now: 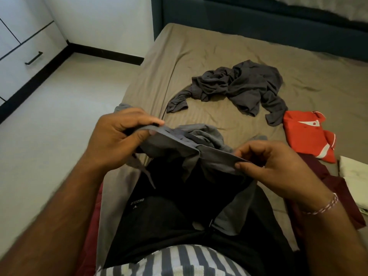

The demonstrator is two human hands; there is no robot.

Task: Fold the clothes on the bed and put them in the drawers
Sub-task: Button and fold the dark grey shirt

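I hold a pair of grey shorts (207, 156) by the waistband above the near part of the bed (199, 62). My left hand (117, 140) pinches the waistband's left end, and my right hand (278, 166) pinches its right end. A drawstring hangs below the left hand. The shorts' legs droop onto a black garment (179, 212) lying under them. A crumpled dark grey long-sleeved top (239, 86) lies further up the bed. A folded red shirt (306, 134) sits at the right.
A maroon garment (338, 188) and a folded white cloth (356, 176) lie at the bed's right edge. White drawers with a black handle (33, 58) stand at the far left across the pale floor. A dark teal headboard (258, 16) backs the bed.
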